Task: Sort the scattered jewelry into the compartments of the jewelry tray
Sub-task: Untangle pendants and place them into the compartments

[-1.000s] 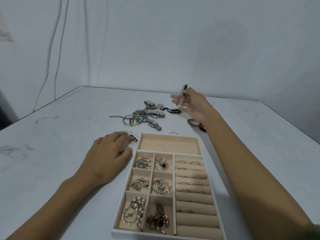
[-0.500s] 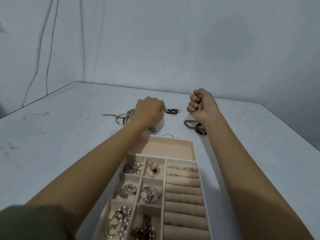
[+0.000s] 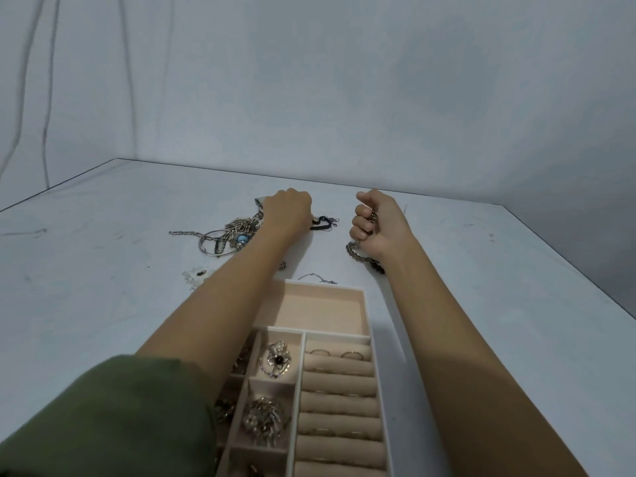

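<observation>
Right hand [image 3: 378,223] fisted just above table [image 3: 103,270], fingers curled round small chain [image 3: 372,215]. Left hand [image 3: 287,215] knuckles-up on scattered jewelry [image 3: 223,235] beyond jewelry tray [image 3: 367,304]; fingertips hidden, grip unreadable. Brooches [image 3: 277,359] and rings [image 3: 351,355] in tray compartments.

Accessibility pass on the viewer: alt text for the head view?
Two bare hands reach past a beige jewelry tray: the right hand grips a metal chain, the left hand rests curled on a tangled jewelry pile on the white table.
</observation>
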